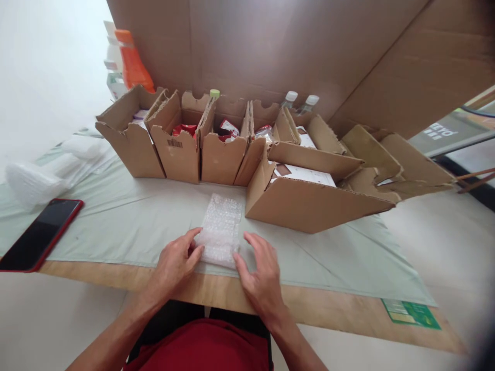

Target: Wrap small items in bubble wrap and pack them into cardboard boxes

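Observation:
A sheet of bubble wrap [221,221] lies flat on the pale green cloth, its near end doubled into a thicker part close to the table's front edge. My left hand [180,257] is at its left side, fingers apart, the fingertips at or touching the wrap's edge. On the other side, my right hand [260,268] has its thumb by the near right corner and its fingers spread above the cloth. Neither hand is closed around the wrap. Whether something lies inside the folded part cannot be made out.
Open cardboard bins [220,159] with red packets and other goods stand in a row behind. A cardboard box [309,201] holding white cartons sits at right. Left are a phone [42,234] and more bubble wrap [34,183]. An orange bottle [135,64] stands at the back.

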Tool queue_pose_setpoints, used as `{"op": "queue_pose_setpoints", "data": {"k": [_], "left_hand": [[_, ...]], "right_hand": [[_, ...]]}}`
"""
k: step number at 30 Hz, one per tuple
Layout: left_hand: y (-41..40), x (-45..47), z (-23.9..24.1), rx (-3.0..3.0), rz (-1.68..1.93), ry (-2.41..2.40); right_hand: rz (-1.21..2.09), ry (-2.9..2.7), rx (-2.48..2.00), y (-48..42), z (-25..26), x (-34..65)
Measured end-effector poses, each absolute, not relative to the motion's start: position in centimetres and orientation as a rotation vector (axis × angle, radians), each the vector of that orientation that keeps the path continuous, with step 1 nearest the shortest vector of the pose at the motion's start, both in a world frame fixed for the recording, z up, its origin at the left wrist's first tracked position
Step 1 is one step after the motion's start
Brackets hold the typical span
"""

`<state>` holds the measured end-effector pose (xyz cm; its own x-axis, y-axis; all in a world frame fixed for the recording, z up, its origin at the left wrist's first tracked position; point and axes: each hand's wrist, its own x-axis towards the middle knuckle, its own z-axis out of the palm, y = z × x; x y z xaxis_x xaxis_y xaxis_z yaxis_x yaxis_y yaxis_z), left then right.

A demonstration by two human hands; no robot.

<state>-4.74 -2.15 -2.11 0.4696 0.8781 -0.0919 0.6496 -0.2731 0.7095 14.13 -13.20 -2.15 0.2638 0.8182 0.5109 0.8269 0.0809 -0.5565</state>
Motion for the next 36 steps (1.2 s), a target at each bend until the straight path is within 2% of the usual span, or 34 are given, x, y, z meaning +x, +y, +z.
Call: {"op": "queue_pose_setpoints", "data": {"k": [2,6,10,14,17,19,22,24,28,33,36], "left_hand": [[-1.7,-4.4,-2.0,2.071,0.361,1.258],[-1.5,-4.4,-2.3,2.136,0.35,1.247],[-2.8,-5.8,-2.5,2.308,0.657,1.126],[-4.4,-7.5,-2.0,2.426,0.722,0.756],[-4.1,-7.2,-1.9,2.354,0.656,0.76],[-3.4,-6.2,-2.0,2.273,0.599,0.844],[-2.1,-4.7,-2.5,2.248,0.548,0.941],[-1.7,-4.0,-2.9,2.286,0.55,0.974],[-2.0,-4.3,-3.1,2.339,0.649,0.979],[-2.9,-6.0,-1.7,2.381,0.625,0.685],[-2.5,-5.6,-1.7,2.351,0.551,0.726]], "right_hand": [[-0.186,-1.671,-1.645,-14.1,-2.1,13.8],[-0.062,-1.996,-1.612,-13.6,-2.7,13.0],[0.0,-2.018,-1.582,-12.2,-2.9,13.1],[0.398,-1.972,-1.61,-12.4,-0.7,13.8],[0.645,-1.869,-1.665,-12.7,0.2,14.4],[0.507,-1.801,-1.717,-12.8,0.0,14.7],[0.033,-1.776,-1.709,-13.1,-0.7,14.9],[-0.083,-1.88,-1.668,-13.2,-1.2,14.8],[0.046,-2.045,-1.659,-12.8,-1.8,14.6],[0.361,-1.886,-1.655,-13.4,-1.8,15.3],[0.281,-1.858,-1.702,-14.3,-1.4,15.5]]}}
